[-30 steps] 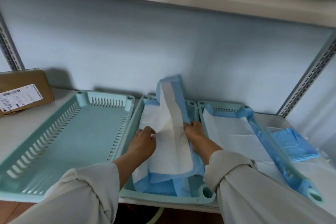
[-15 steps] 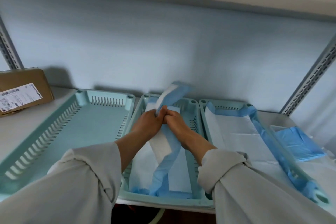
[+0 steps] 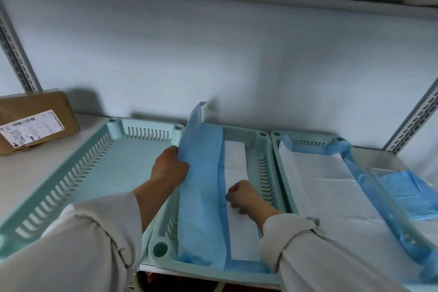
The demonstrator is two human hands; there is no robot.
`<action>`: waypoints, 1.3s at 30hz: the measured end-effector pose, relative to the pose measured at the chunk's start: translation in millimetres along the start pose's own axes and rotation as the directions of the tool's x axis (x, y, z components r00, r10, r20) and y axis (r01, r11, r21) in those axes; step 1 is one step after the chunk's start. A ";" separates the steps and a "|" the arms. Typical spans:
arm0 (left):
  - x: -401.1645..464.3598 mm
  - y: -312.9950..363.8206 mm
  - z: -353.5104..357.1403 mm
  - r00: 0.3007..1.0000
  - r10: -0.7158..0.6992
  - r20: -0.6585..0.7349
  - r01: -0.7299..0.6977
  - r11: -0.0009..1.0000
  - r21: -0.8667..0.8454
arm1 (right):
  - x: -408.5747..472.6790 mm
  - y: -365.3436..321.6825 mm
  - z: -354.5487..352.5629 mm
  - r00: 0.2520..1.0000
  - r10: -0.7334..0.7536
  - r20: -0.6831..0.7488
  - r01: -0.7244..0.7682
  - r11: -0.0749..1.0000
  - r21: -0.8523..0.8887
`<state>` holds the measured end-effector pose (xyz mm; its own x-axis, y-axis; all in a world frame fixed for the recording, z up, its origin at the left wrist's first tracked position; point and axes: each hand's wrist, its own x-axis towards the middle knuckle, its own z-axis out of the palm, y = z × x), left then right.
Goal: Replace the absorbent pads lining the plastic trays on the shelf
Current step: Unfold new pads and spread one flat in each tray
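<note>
Hands have parted: left hand fingers grip pad, right hand fingers pinch it.

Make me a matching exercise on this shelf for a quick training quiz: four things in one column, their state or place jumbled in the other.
Things:
1. left tray
2. middle tray
3. right tray
4. cardboard box

States:
A. white pad spread flat across it
B. bare, no pad in it
C. at the far left of the shelf, label facing up
D. blue-backed pad half folded, both hands on it

Pairs: 1-B, 2-D, 3-A, 4-C
</note>
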<state>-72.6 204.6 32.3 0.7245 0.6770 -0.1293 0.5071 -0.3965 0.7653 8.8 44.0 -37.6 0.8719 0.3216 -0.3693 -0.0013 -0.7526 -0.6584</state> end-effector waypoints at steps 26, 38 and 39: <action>0.5 10.8 -19.2 0.953 0.291 -0.087 -0.244 0.903 0.354 | -2.1 7.4 24.0 0.971 -0.231 -0.067 0.192 0.913 -0.359; -6.6 31.3 -47.4 0.885 0.460 -0.079 -0.337 0.746 0.574 | -10.7 16.3 -28.1 0.971 -0.186 -0.148 0.115 0.913 -0.392; -6.8 31.9 -47.3 0.884 0.461 -0.073 -0.339 0.741 0.579 | -11.7 11.4 -21.9 0.965 -0.236 -0.117 0.174 0.904 -0.390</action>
<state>-83.5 216.7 87.4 0.8407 0.4608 0.2844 0.4006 -0.8826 0.2460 9.3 19.2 -26.5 0.8986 0.4206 -0.1245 0.3415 -0.8489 -0.4035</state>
